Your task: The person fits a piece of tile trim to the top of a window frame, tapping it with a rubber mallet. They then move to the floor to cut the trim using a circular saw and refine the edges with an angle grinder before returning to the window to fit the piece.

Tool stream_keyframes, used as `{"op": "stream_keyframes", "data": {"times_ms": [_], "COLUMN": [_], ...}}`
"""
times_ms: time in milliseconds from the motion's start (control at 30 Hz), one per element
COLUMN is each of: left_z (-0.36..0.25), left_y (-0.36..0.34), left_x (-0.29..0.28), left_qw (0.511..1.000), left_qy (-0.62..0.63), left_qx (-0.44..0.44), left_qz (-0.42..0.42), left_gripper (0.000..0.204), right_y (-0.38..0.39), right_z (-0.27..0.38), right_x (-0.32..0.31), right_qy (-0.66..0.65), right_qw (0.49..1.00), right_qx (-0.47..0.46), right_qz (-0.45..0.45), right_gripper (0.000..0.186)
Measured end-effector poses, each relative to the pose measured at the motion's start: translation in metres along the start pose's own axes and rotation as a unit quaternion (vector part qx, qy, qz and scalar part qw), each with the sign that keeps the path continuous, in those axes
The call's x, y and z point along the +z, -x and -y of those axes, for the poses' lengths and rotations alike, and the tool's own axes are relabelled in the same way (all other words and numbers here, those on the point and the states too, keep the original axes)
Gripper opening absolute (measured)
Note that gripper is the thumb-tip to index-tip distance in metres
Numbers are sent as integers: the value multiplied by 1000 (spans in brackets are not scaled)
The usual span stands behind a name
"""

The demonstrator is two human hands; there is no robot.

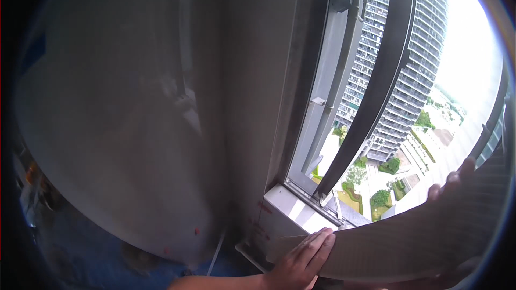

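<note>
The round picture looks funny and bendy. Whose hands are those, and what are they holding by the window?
A person wears a camera on their head that looks down, and its wide lens bends straight lines. The hands are that person's own. The left hand and the right hand hold a long pale ribbed panel at its two ends, next to a window sill. Outside, past a dark bar, stands a tall building with gardens far below. A grey wall fills the left.
</note>
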State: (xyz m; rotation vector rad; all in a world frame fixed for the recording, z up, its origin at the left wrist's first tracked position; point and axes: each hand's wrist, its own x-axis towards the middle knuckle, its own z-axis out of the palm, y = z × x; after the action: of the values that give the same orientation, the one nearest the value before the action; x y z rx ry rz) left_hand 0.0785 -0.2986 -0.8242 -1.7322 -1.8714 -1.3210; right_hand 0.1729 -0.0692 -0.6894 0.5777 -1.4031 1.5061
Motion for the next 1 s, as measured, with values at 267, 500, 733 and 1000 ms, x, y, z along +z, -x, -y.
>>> {"op": "stream_keyframes", "data": {"times_ms": [267, 500, 733, 1000], "left_z": [98, 148, 181, 205], "left_y": [-36, -58, -61, -70], "left_x": [-37, -37, -31, -20], "left_qw": [991, 987, 985, 980], "left_qy": [-20, -41, 10, 72], "left_qx": [13, -2, -72, -136], "left_qz": [131, 155, 158, 124], "left_gripper": [60, 54, 45, 34], "right_y": [-59, -111, -126, -137], "right_z": [-35, -97, -139, -172], "right_x": [-13, 73, 84, 68], "right_qy": [184, 296, 135, 214], "right_qw": [959, 898, 969, 948], "right_qx": [-218, -316, -149, -179], "right_qz": [1, -78, -143, -153], "right_gripper": [56, 56, 86, 94]}}
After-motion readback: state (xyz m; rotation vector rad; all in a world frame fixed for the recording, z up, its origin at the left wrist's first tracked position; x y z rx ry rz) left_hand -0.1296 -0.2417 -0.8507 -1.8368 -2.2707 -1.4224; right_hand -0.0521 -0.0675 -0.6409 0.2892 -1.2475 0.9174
